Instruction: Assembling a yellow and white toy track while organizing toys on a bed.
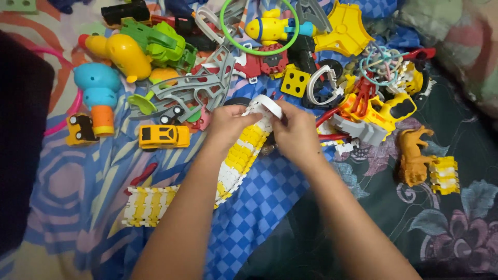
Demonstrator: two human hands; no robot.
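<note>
- While you look down through the head camera, your left hand [227,124] and right hand [296,132] both pinch the top end of the yellow-and-white segmented plastic track strip [239,155].
- Its long axis runs from 1 o'clock down to 7 o'clock, under your left forearm.
- Fingertips and the strip's white curled tip are partly hidden.

Segmented yellow-and-white plastic toy track strip [244,155]: smooth, slight sheen. Small yellow plastic toy car [164,136]: glossy. Grey plastic bridge piece [194,88]: matt. Orange-brown moulded plastic animal figure [412,155]: dull finish. Blue checked cloth bedsheet [259,207]: soft, matt weave. Dark floral quilted cloth [446,228]: stitched, matt.
</note>
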